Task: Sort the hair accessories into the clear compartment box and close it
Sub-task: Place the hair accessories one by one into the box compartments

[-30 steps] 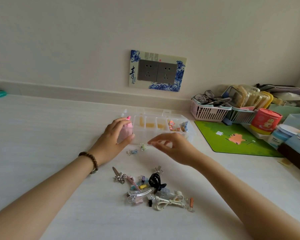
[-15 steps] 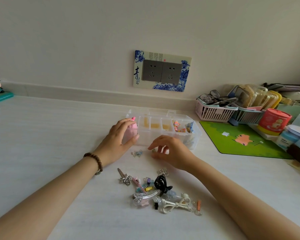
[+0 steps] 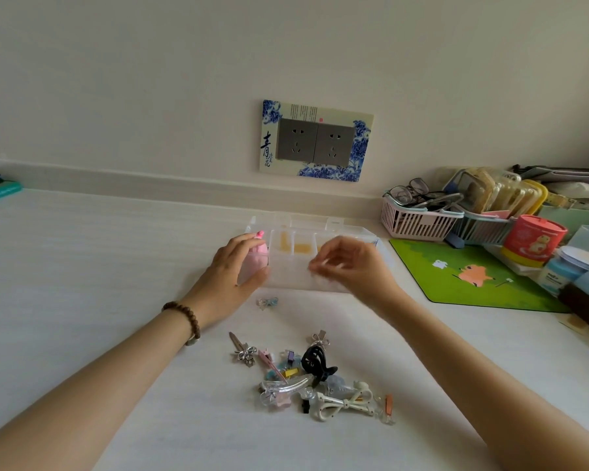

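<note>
Hair accessories [image 3: 315, 382] lie in a loose heap on the white table [image 3: 82, 266] at lower centre of the frame: a glossy black claw clip [image 3: 315, 362], a clear curved barrette, a cream bow-shaped clip and thin metal slides with silver bows. One small translucent bow clip [image 3: 267, 302] sits apart, just below the clear compartment box [image 3: 288, 270]. That box stands open at mid-frame near the wall, its frosted plastic cells showing yellow pieces in the back row.

Reaching in from lower left, the left hand [image 3: 232, 280] wears a brown bead bracelet [image 3: 184, 316] at the wrist; its fingers curl round the box's left end, against a soft pink item there. From lower right, the right hand [image 3: 351, 266] hovers over the front cells, palm down, wrist bent, thumb and forefinger pinched close together. Motion blur hides whether anything is held between them.
</note>
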`<state>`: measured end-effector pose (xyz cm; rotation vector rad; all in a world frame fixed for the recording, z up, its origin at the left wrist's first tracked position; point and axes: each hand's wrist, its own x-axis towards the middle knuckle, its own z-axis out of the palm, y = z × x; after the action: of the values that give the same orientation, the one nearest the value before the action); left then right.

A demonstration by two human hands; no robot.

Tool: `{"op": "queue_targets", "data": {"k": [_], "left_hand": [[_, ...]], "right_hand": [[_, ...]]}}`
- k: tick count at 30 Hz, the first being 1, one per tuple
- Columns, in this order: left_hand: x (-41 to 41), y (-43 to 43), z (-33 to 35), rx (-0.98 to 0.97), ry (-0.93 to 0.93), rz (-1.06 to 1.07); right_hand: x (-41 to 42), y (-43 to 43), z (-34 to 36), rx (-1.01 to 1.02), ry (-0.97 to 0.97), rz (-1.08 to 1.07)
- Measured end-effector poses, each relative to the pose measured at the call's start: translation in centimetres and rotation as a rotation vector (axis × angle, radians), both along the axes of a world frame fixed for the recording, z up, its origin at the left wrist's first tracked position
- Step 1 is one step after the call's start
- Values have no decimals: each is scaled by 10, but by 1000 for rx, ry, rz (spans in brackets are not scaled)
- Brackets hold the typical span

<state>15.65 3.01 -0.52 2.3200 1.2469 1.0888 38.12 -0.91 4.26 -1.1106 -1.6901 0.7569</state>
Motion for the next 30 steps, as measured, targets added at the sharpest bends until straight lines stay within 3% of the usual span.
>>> {"op": "queue_targets", "data": {"k": [3, 7, 9, 12, 15, 19, 26, 30], "left_hand": [[1, -3, 2, -10, -3, 4], [1, -4, 4, 2, -8, 5], [0, -4, 3, 1, -12, 1], [0, -4, 3, -8, -12, -11], [1, -3, 4, -21, -14, -14], [0, -3, 4, -16, -27, -16], [0, 2, 1, 0, -32, -18], [0, 2, 1, 10, -41, -20]], "right_hand": [[8, 19, 23, 62, 97, -188], [14, 36, 18, 45, -158, -326], [7, 27, 12, 133, -153, -342], [-11, 6, 5, 164, -178, -127], [-27, -3, -6, 12, -437, 185], [-37, 10, -23, 41, -589, 242], [-32, 7, -31, 27, -474, 209], [-18, 2, -8, 87, -218, 88]]}}
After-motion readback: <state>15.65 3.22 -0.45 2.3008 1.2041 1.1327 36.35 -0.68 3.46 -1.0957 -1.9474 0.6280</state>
